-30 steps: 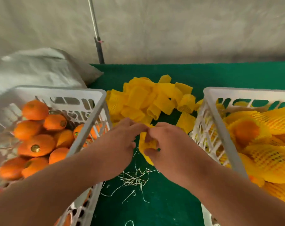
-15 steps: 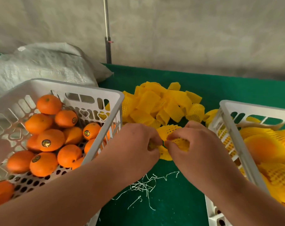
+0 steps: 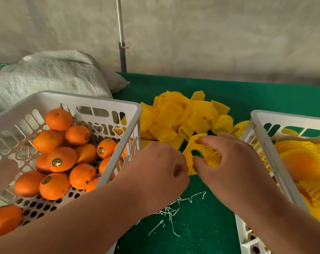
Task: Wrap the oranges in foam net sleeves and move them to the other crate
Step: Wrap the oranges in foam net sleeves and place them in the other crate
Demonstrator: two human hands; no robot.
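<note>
Here the person's two hands meet over the green desk (image 3: 201, 226), between two white crates. The right hand (image 3: 234, 167) has its fingers (image 3: 203, 142) curled through a yellow foam net sleeve (image 3: 201, 158), thumb below and forefinger above, so that the sleeve's mouth is pulled into an open ring with the green showing through. The left hand (image 3: 155, 173) is curled too, its fingers pinching the sleeve's near left edge, though the exact grip is hidden behind the knuckles. The sleeve is soft, bright yellow mesh with a fine diamond weave, slightly crumpled where it is held.

Just behind it lies a loose pile of sleeves (image 3: 183, 118), folded flat and heaped on the desk. The left crate (image 3: 100, 103) holds bare oranges (image 3: 61, 159), glossy and deep orange, several bearing a small round dark sticker. The right crate (image 3: 265, 136) holds wrapped oranges (image 3: 301, 162), their skin glowing through the yellow netting; this part is blurred.

Thin white shreds (image 3: 173, 211) are scattered on the desk beneath the wrists. A pale woven sack (image 3: 51, 77) lies behind the left crate, and a metal pole (image 3: 121, 33) stands against the grey wall.
</note>
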